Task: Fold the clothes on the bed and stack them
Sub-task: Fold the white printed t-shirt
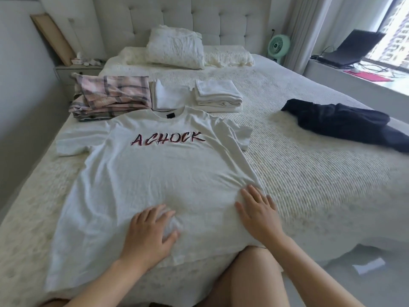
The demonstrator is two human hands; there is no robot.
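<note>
A white T-shirt (143, 171) with red lettering lies spread face up on the bed (309, 173), collar away from me. My left hand (150, 229) rests flat on its lower middle, fingers spread. My right hand (259, 211) presses flat on its lower right side, where the cloth is bunched. Behind the collar sit a folded pink plaid stack (110, 96), a small folded white piece (169, 96) and a folded white stack (218, 96). A dark garment (345, 122) lies unfolded at the right.
Pillows (177, 49) lean at the tufted headboard. A nightstand (77, 69) stands at the left, a green fan (278, 46) and a laptop (352, 49) on the window ledge at the right. My bare knee (243, 280) is against the bed's near edge.
</note>
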